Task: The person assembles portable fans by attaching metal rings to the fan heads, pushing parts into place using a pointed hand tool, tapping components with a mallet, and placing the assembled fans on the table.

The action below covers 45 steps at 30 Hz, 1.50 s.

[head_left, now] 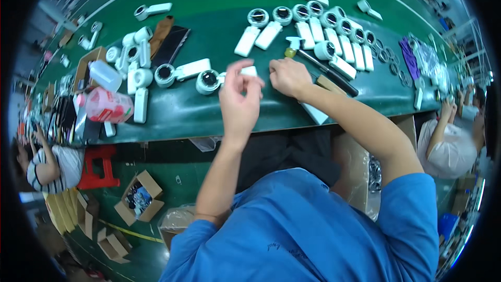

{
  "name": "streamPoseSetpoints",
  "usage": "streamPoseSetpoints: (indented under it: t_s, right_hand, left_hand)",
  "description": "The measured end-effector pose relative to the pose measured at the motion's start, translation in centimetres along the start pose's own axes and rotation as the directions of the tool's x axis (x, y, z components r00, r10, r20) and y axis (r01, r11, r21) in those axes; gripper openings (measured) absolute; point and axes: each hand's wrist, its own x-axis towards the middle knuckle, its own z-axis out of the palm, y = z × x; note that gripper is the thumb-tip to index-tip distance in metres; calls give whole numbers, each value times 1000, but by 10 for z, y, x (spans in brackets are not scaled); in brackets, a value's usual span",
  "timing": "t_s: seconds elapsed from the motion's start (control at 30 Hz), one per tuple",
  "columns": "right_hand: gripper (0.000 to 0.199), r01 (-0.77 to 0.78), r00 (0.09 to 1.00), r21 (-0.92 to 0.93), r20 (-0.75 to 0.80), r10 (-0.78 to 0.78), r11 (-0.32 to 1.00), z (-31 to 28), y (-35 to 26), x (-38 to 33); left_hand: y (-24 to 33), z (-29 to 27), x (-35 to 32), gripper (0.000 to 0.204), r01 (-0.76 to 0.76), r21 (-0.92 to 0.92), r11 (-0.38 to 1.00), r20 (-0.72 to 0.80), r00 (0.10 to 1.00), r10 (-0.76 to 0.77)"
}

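One white magnifier [211,80] beside left hand [240,99].

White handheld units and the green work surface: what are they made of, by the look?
White handheld units: likely moulded plastic, smooth with a slight sheen; each has a round head with a dark, glossy lens-like centre ringed in silvery trim, perhaps metal or plated. Green work surface: looks like a matte rubbery or vinyl mat or belt, uniform, with soft glare. The left hand pinches a small white piece.
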Motion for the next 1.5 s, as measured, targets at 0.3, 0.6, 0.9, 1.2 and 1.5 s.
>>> streamPoseSetpoints:
  t_s: [0.3,0.6,0.9,1.2,1.5]
  right_hand:
    - [30,-189,942,423,-176,286,886,-68,33,-59]
    - [42,-537,843,154,129,522,829,-49,18,-154]
    - [46,-341,935,681,169,313,649,-49,-6,-150]
    - [62,-384,911,150,225,346,911,-31,14,-134]
    - [60,-45,980,278,-172,96,959,-96,29,26]
  left_hand:
    - [161,-30,19,48,-250,-687,683,328,731,598]
    - [87,68,57,44,-116,-550,827,-167,986,28]
    - [15,184,-83,50,392,-391,833,-270,816,-511]
    - [85,46,-16,41,571,-703,423,641,767,30]
    - [-48,-140,-17,47,-127,434,892,-423,846,326]
